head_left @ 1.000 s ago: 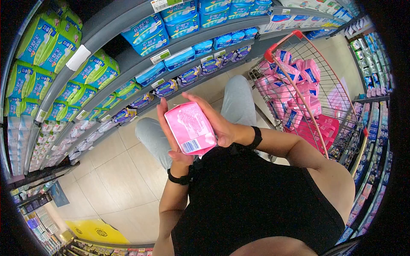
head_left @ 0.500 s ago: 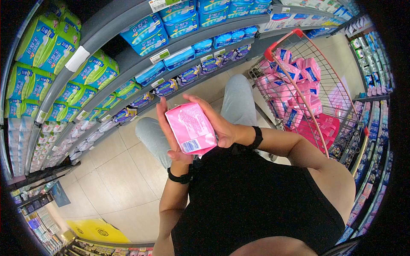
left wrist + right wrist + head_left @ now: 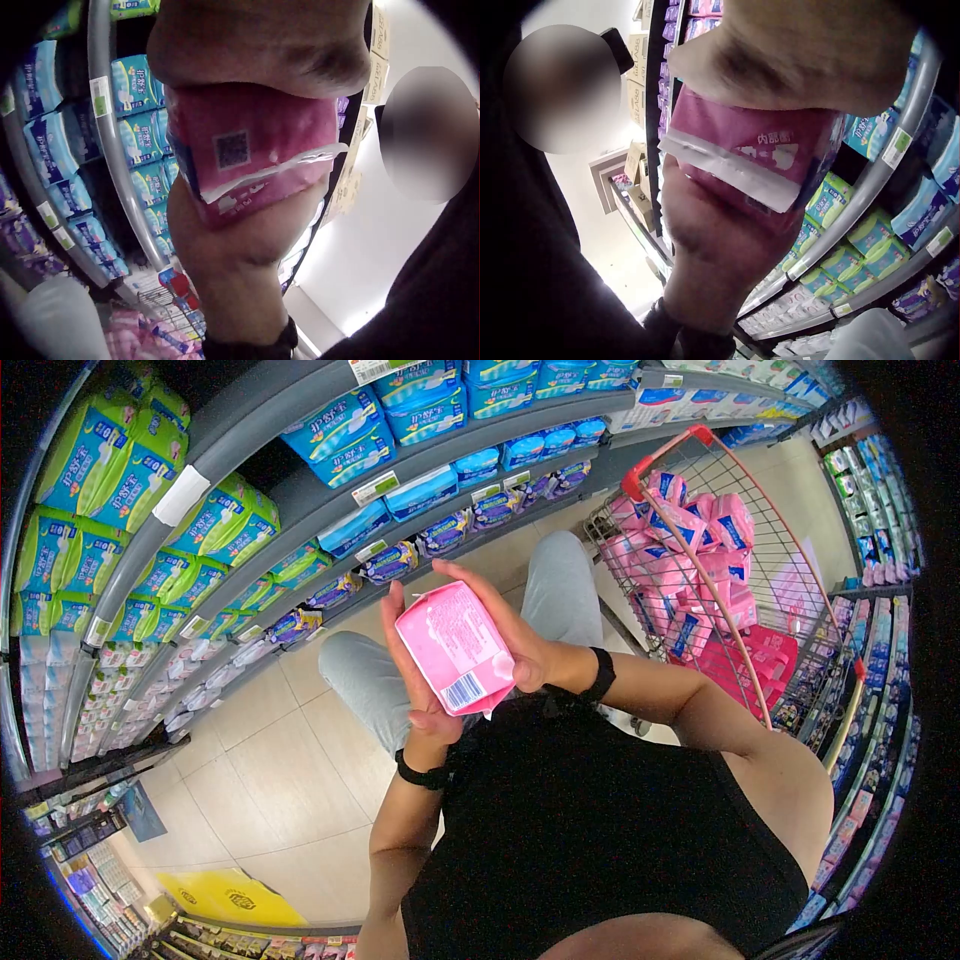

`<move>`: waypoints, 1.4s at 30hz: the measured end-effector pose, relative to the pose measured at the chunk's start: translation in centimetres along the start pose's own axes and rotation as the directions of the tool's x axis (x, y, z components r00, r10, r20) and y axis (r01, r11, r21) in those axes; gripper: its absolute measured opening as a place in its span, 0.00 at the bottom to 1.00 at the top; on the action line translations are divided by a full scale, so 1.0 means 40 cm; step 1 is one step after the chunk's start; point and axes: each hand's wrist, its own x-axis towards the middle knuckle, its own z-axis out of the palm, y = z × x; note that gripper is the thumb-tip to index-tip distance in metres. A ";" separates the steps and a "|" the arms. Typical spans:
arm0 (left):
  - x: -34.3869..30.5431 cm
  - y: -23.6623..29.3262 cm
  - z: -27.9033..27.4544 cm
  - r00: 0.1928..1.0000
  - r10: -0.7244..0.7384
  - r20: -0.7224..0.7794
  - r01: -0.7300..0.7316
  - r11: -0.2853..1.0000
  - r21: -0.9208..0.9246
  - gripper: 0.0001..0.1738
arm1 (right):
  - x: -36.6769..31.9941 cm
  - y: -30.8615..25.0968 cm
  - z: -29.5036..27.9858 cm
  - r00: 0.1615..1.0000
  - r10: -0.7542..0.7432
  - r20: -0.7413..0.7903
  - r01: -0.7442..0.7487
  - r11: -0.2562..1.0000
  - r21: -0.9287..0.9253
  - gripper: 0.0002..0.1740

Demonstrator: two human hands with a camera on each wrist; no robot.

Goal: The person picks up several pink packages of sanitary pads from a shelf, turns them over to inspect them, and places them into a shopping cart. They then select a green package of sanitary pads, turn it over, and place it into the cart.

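A pink package [image 3: 456,647] with a barcode and printed text on its upward face is held between the two palms, in front of the torso in the head view. The left hand [image 3: 412,670] lies flat along its left side, fingers extended. Against its right side presses the right hand [image 3: 508,632], its long fingers reaching past the far edge. In the left wrist view a square code shows on the package [image 3: 259,135]; in the right wrist view a pale sealed flap crosses the package [image 3: 757,150]. The fingertips are partly hidden in both wrist views.
A red-handled cart [image 3: 740,575] stands at the right, holding many pink packages. Curved shelves [image 3: 300,490] with green, blue and purple packs run along the left and far side. Bent knees in light trousers [image 3: 565,595] flank the hands. Below is tiled floor [image 3: 290,780].
Both hands and the pink package have shifted slightly to the right and away from the torso, and the package has tilted a little. The hands still hold it between them.
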 end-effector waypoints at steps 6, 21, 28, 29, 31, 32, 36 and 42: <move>0.010 0.025 0.011 1.000 -0.005 0.029 0.004 0.999 0.041 0.81 | 0.006 -0.003 -0.004 1.000 -0.008 -0.020 0.007 1.000 -0.017 0.72; 0.002 0.003 0.014 0.999 -0.038 0.003 0.038 0.993 -0.115 0.80 | 0.013 0.005 -0.008 1.000 0.000 -0.024 0.000 1.000 -0.004 0.71; 0.005 0.004 0.016 0.999 -0.047 -0.007 0.046 0.996 -0.076 0.79 | 0.013 0.008 -0.007 1.000 0.014 -0.027 -0.014 1.000 -0.011 0.71; 0.006 0.004 0.015 0.999 -0.043 -0.002 0.043 0.997 -0.071 0.79 | 0.013 0.008 -0.006 1.000 0.017 -0.026 -0.017 1.000 -0.010 0.71; 0.007 0.005 0.006 0.999 -0.028 0.020 0.029 0.997 -0.066 0.79 | 0.013 0.010 -0.005 1.000 0.023 -0.021 -0.023 1.000 0.005 0.71; 0.007 0.003 0.006 1.000 -0.025 0.017 0.027 0.997 -0.073 0.79 | 0.014 0.010 -0.005 1.000 0.024 -0.019 -0.024 1.000 0.008 0.71; 0.008 -0.002 0.012 0.999 -0.035 -0.029 0.032 0.995 -0.090 0.78 | 0.018 0.010 -0.010 0.999 0.026 0.023 -0.026 1.000 -0.007 0.73; 0.012 -0.006 0.001 0.995 -0.080 -0.055 0.070 0.985 -0.156 0.77 | 0.025 -0.001 -0.017 0.993 0.046 0.107 -0.044 0.999 -0.015 0.75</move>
